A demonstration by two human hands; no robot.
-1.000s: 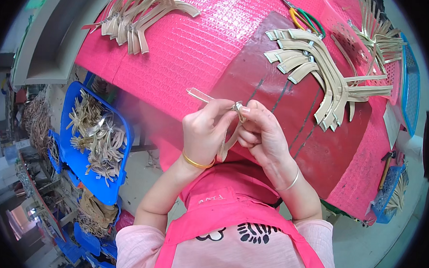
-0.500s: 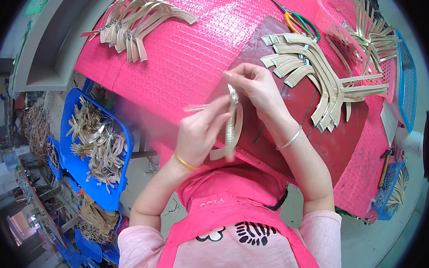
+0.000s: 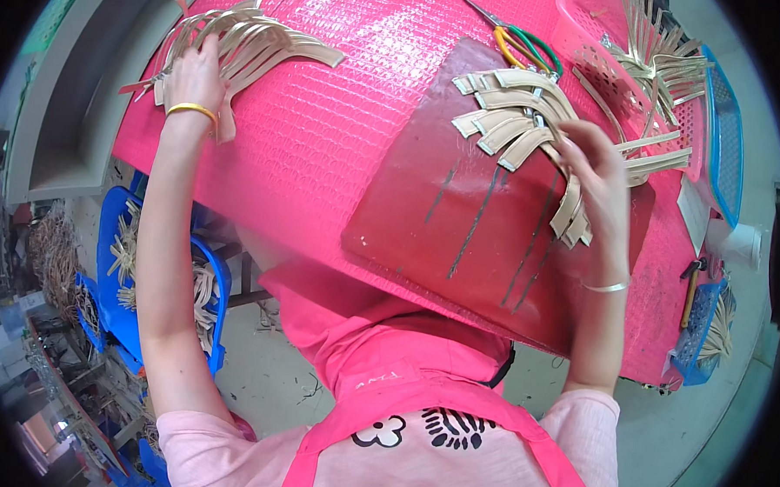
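Left hand [image 3: 193, 76] is spread flat on my far-left pile of tan curved strips [image 3: 242, 41], fingers wide. Moving right, my right hand [image 3: 595, 170] pinches strips in the fanned bundle [image 3: 513, 118] on the dark red board [image 3: 460, 238]; scissors [image 3: 512, 40] behind.

Matt tan strips [image 3: 517, 118], glossy red board [image 3: 460, 238], textured pink plastic table cover [image 3: 325, 127].

strip piles [image 3: 242, 45]: 2 (tan) | scissors [image 3: 516, 42]: 1 | board [image 3: 460, 238]: 1 | bracelets [image 3: 191, 109]: 2
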